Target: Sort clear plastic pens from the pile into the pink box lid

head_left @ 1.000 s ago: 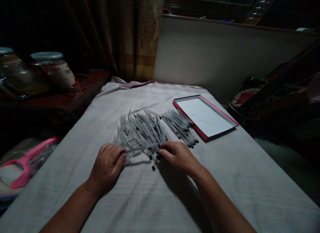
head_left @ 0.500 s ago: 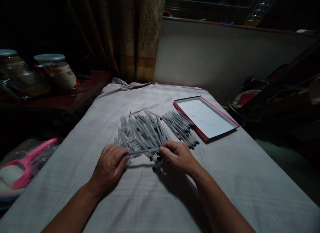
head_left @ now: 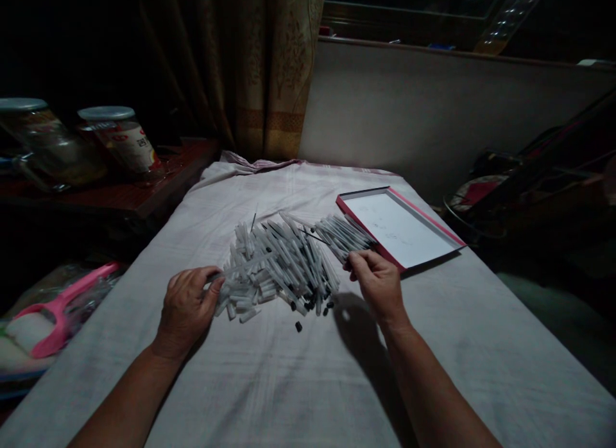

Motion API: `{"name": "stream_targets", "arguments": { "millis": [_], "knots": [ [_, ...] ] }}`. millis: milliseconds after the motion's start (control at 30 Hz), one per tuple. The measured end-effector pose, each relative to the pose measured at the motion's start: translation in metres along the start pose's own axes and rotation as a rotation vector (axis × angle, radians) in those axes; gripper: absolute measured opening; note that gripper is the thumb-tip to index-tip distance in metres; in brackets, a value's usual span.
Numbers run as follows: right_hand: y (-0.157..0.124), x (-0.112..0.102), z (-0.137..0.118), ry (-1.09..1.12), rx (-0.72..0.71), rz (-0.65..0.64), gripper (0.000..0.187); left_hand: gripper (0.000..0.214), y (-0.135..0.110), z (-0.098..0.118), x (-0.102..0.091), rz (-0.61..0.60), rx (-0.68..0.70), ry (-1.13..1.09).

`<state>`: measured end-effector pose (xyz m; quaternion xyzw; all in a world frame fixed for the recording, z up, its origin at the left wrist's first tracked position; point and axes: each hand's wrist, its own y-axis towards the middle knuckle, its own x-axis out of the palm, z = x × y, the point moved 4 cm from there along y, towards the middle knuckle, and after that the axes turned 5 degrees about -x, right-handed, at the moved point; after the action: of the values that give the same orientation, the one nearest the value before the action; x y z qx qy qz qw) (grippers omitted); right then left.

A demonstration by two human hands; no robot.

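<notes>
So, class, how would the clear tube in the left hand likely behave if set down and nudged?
The clear tube looks fairly stiff, since it juts straight from the left hand, which grips only one end. Being slim and translucent, it is probably light. Its long, narrow, seemingly round shape may roll when nudged.

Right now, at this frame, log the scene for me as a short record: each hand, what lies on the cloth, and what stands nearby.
Left hand: the left hand grips a clear tube
Right hand: the right hand pinches a thin dark rod
Centre: loose pile of pens and parts
Beside the pile: a row of pens, roughly parallel
Front: black cap
Right: red-edged tray, white inside
Surface: pale checked cloth
Far left: lidded jar
Lighting: dim
</notes>
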<state>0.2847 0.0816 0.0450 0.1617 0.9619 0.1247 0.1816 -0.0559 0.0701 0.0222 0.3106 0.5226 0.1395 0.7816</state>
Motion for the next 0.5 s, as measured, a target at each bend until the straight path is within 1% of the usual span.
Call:
{"name": "stream_targets", "arguments": {
  "millis": [33,167,267,333,400,500],
  "knots": [
    [-0.004,0.006,-0.001,-0.052,-0.027,-0.016,0.030,0.023,-0.001,0.003,0.001,-0.006,0.015,-0.011],
    [-0.020,0.034,-0.004,-0.293,-0.116,-0.149,0.032,0.019,-0.006,0.018,0.005,-0.037,0.078,-0.067],
    [-0.026,0.041,-0.005,-0.412,-0.174,-0.200,0.033,0.016,-0.008,0.026,0.006,-0.061,0.097,-0.108],
    [-0.027,0.041,-0.007,-0.433,-0.207,-0.224,0.038,0.015,-0.008,0.032,0.006,-0.072,0.113,-0.129],
    [-0.026,0.039,-0.009,-0.405,-0.207,-0.247,0.049,0.014,-0.008,0.038,0.005,-0.079,0.139,-0.145],
    [-0.026,0.039,-0.014,-0.263,-0.138,-0.326,0.059,0.013,-0.010,0.050,0.003,-0.087,0.187,-0.183]
  ]
}}
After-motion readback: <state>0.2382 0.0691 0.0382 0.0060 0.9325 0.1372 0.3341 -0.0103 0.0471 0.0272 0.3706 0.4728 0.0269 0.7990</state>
